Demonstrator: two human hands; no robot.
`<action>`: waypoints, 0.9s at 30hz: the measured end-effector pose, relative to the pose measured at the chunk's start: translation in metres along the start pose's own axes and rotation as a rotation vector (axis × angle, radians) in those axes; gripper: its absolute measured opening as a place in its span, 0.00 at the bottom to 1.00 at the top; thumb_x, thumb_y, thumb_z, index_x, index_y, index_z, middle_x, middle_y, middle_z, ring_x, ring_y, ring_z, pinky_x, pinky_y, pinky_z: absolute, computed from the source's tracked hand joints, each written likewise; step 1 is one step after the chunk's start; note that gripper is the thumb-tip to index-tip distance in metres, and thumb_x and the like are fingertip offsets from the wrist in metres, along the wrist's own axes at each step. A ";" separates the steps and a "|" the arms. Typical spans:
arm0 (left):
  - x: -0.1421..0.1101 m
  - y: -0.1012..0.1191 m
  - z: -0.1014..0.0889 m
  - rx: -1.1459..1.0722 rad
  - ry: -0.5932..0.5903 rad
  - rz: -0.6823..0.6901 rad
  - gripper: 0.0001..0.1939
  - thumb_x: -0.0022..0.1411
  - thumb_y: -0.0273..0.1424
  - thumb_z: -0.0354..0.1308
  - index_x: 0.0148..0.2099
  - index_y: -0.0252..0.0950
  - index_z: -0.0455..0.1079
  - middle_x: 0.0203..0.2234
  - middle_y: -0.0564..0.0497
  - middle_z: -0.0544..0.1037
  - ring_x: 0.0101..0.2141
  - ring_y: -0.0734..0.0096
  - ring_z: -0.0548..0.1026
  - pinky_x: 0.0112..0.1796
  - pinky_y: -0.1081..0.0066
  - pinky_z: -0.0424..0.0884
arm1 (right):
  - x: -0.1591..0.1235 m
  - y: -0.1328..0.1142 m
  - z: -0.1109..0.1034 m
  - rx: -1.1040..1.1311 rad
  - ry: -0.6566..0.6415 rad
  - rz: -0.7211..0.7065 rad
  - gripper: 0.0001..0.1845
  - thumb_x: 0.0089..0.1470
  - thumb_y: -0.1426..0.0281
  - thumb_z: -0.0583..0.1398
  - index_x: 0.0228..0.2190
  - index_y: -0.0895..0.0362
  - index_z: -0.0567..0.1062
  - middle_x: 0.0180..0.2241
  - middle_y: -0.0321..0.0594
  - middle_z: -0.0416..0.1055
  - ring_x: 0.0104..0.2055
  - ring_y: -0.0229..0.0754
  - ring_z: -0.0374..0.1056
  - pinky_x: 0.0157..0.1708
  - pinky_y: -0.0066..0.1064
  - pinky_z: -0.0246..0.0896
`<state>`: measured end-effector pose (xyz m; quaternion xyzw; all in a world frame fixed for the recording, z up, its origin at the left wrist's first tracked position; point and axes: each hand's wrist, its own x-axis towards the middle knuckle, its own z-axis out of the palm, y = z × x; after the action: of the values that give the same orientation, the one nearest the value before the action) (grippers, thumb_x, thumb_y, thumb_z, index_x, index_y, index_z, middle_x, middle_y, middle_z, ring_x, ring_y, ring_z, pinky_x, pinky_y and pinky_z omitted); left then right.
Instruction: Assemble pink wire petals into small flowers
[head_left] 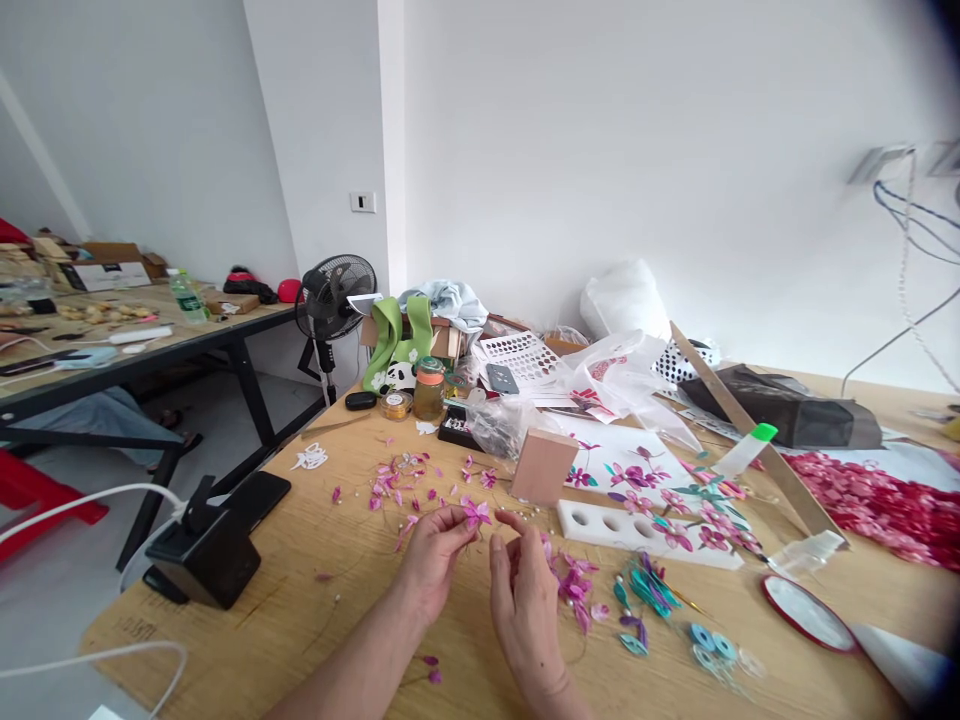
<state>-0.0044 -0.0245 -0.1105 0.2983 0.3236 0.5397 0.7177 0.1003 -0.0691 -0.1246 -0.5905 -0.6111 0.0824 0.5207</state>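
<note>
A small pink artificial flower (475, 513) is pinched between the thumb and fingertips of my left hand (433, 565), above the wooden table. Close beside it on the right is my right hand (526, 592), its thumb raised and its index finger bent toward the flower. A gap shows between that thumb and finger, and I see nothing held there. Loose pink petals and blossoms (390, 478) lie scattered just beyond my hands. More magenta flowers (576, 585) lie to the right of my right hand.
A wooden block (543, 466) and a white holder with round holes (581, 520) stand ahead. Teal ribbon (652, 585), blue spools (712, 642) and a round mirror (808, 612) lie rightward. At left sit a black power block (202, 555) and a phone (256, 497).
</note>
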 end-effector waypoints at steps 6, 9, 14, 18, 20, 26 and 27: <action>0.004 0.002 -0.006 0.150 0.016 0.094 0.07 0.45 0.31 0.67 0.27 0.33 0.74 0.23 0.53 0.74 0.28 0.75 0.68 0.33 0.75 0.62 | -0.003 0.002 0.005 0.016 -0.106 -0.016 0.11 0.60 0.66 0.50 0.34 0.57 0.69 0.22 0.35 0.69 0.20 0.36 0.65 0.22 0.25 0.55; 0.004 0.005 -0.006 0.270 0.050 0.154 0.08 0.46 0.32 0.66 0.27 0.33 0.74 0.22 0.52 0.75 0.27 0.75 0.68 0.32 0.75 0.62 | -0.003 0.002 0.005 -0.062 -0.032 -0.119 0.12 0.60 0.68 0.50 0.28 0.57 0.69 0.22 0.37 0.69 0.22 0.36 0.65 0.24 0.25 0.55; 0.003 0.009 -0.003 0.399 0.021 0.216 0.09 0.49 0.35 0.62 0.27 0.33 0.72 0.22 0.50 0.75 0.28 0.70 0.71 0.32 0.73 0.64 | -0.004 0.003 0.005 -0.228 -0.035 -0.360 0.11 0.61 0.72 0.49 0.31 0.58 0.69 0.23 0.38 0.68 0.25 0.37 0.64 0.25 0.26 0.52; 0.003 0.005 -0.005 0.542 0.038 0.271 0.10 0.51 0.36 0.60 0.25 0.34 0.69 0.18 0.52 0.71 0.23 0.71 0.68 0.27 0.74 0.62 | -0.006 0.003 0.004 -0.355 -0.058 -0.487 0.11 0.61 0.74 0.49 0.33 0.58 0.70 0.23 0.37 0.65 0.24 0.38 0.61 0.24 0.28 0.48; 0.003 0.002 -0.007 0.651 0.038 0.314 0.10 0.52 0.35 0.58 0.25 0.34 0.69 0.18 0.52 0.71 0.22 0.71 0.67 0.26 0.74 0.60 | -0.007 0.002 0.003 -0.385 -0.074 -0.505 0.10 0.60 0.75 0.49 0.32 0.58 0.69 0.23 0.37 0.65 0.25 0.38 0.60 0.25 0.29 0.47; -0.001 0.002 -0.011 0.996 0.024 0.476 0.09 0.56 0.31 0.55 0.25 0.38 0.71 0.18 0.51 0.71 0.22 0.69 0.65 0.27 0.72 0.55 | -0.002 0.002 -0.005 -0.460 -0.080 -0.519 0.11 0.60 0.75 0.48 0.32 0.57 0.69 0.23 0.38 0.63 0.26 0.39 0.57 0.25 0.31 0.46; -0.002 0.002 -0.011 1.033 0.011 0.505 0.09 0.57 0.31 0.55 0.25 0.39 0.71 0.19 0.51 0.71 0.22 0.68 0.65 0.28 0.72 0.55 | -0.001 0.002 -0.007 -0.478 -0.084 -0.522 0.11 0.60 0.75 0.48 0.32 0.57 0.70 0.24 0.38 0.63 0.26 0.39 0.57 0.25 0.31 0.45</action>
<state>-0.0145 -0.0247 -0.1150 0.6752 0.4678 0.4679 0.3262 0.1066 -0.0728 -0.1238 -0.5157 -0.7641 -0.1748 0.3458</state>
